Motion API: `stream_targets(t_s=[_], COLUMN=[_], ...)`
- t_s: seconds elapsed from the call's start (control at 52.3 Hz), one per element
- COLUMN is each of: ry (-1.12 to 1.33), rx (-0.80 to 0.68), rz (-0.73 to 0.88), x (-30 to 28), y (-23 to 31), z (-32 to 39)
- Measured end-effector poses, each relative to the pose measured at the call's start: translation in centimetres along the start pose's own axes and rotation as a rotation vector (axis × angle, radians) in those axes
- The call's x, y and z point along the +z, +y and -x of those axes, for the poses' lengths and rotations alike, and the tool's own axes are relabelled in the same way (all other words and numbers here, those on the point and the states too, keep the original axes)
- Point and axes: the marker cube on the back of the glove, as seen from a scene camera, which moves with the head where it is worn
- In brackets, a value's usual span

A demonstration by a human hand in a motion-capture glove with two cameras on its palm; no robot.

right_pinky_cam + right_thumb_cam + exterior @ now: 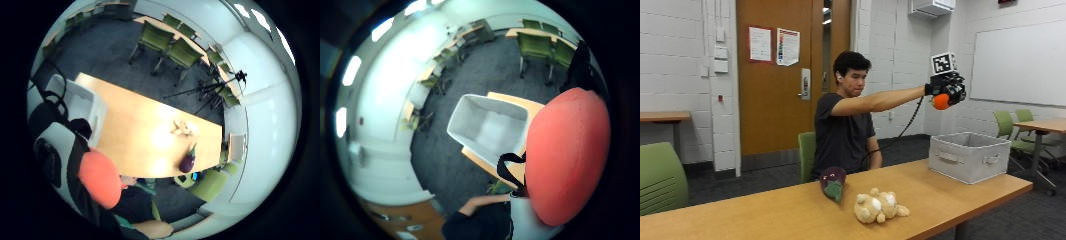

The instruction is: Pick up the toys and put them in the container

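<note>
Bright overhead room light glares off the table [150, 135]; palm views look soft.

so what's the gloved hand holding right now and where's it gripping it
The gloved right hand holds an orange ball, raised high above the grey container. The ball sits under the palm with the fingers curled round its upper part.

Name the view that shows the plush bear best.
The outside view: the plush bear lies in full on the table near the toy eggplant. The little finger side palm view shows it only as a small pale shape on the tabletop. The thumb side palm view does not show it.
</note>
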Motion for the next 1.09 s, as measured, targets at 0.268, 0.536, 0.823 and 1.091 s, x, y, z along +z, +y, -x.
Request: stream_targets(t_s=[0.268, 0.536, 0.823, 1.091], ry=[-0.161, 0.107, 0.014, 0.048], rx=[-0.215, -0.05, -0.106, -0.07], rz=[-0.025, 0.172, 0.148, 0.124], x=[3.9, 7.7, 6.9, 3.0], y=[-4.7, -5.7, -4.2, 1.6], z=[6.3, 7.4, 2.4, -1.3])
